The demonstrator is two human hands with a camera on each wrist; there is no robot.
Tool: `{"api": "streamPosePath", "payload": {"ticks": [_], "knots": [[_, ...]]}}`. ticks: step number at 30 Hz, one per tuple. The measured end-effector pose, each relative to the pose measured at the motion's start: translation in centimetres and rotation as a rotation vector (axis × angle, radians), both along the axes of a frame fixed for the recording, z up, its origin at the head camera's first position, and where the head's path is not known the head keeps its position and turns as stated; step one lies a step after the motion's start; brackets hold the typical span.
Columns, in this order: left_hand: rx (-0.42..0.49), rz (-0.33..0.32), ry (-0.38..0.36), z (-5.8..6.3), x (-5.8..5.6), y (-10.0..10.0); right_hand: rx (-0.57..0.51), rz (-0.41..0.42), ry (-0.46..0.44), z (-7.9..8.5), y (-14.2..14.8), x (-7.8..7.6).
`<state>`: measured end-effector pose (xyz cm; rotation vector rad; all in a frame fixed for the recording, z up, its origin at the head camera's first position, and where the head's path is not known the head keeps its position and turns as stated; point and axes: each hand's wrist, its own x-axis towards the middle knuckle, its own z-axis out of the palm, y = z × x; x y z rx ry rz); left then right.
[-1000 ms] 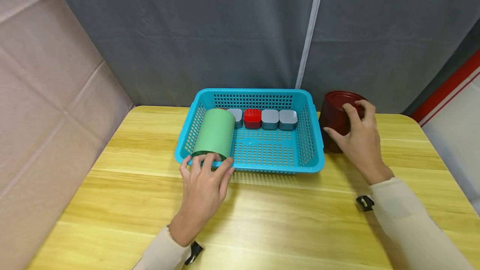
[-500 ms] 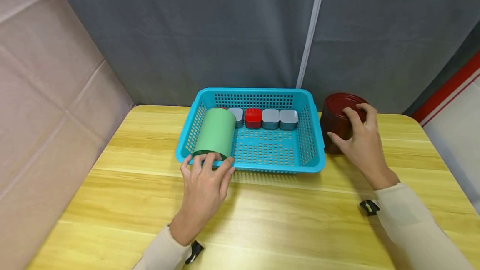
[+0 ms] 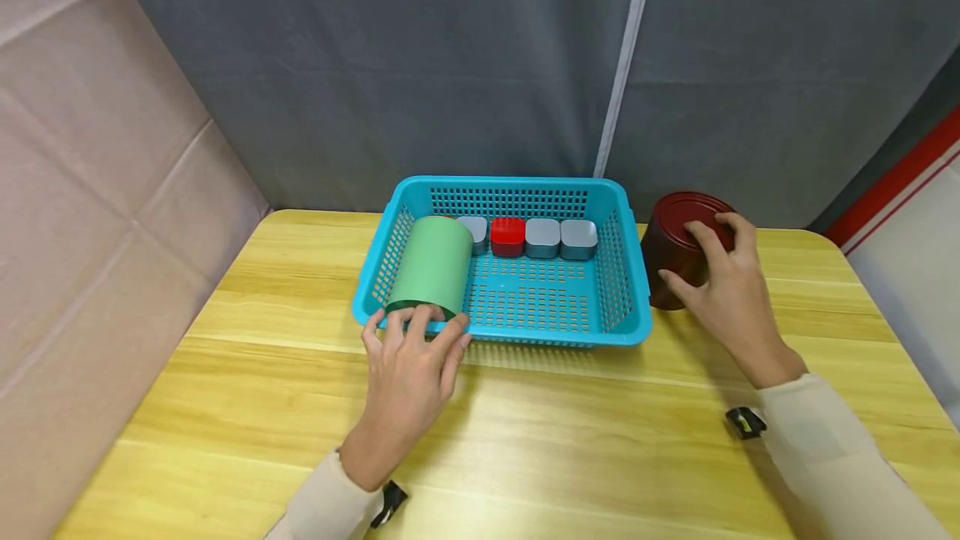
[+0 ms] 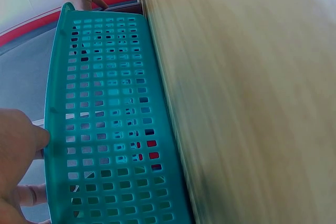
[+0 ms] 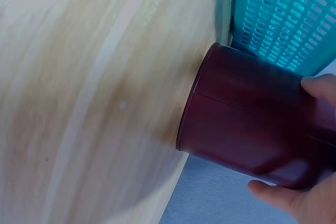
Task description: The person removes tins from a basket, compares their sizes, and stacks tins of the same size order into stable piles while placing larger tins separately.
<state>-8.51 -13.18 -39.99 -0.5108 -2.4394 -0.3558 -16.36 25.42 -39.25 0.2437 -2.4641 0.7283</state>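
Observation:
A green cylinder (image 3: 431, 265) lies on its side in the left part of a blue plastic basket (image 3: 558, 338), its dark open end toward me. My left hand (image 3: 408, 377) grips the basket's front rim in front of that end, fingertips curled over it. In the left wrist view, the thumb touches the rim's outer edge. To the basket's right, a dark red lidded canister (image 3: 675, 261) stands upright on the table. My right hand (image 3: 727, 294) grips it near the top, thumb on the near left side and fingers over the lid's right edge.
Along the basket's back wall sit several small rounded boxes, grey (image 3: 542, 237) and red (image 3: 507, 237), some partly behind the cylinder. A grey curtain (image 3: 450, 65) hangs behind the wooden table (image 3: 562, 440). Pale cloth (image 3: 112, 190) covers the left side.
My right hand and the canister have shifted slightly toward me and a little to the right. The left hand, basket and green cylinder have hardly moved.

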Motion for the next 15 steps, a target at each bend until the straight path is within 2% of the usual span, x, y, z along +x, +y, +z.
{"api": "streamPosePath", "payload": {"ticks": [7, 15], "knots": [[0.001, -0.003, 0.001, 0.0, 0.0, 0.0, 0.037, -0.006, 0.001, 0.3, -0.1, 0.2], [-0.002, 0.000, 0.000, 0.0, 0.0, -0.1, 0.061, -0.019, -0.047, 1.1, -0.3, 0.7]]}}
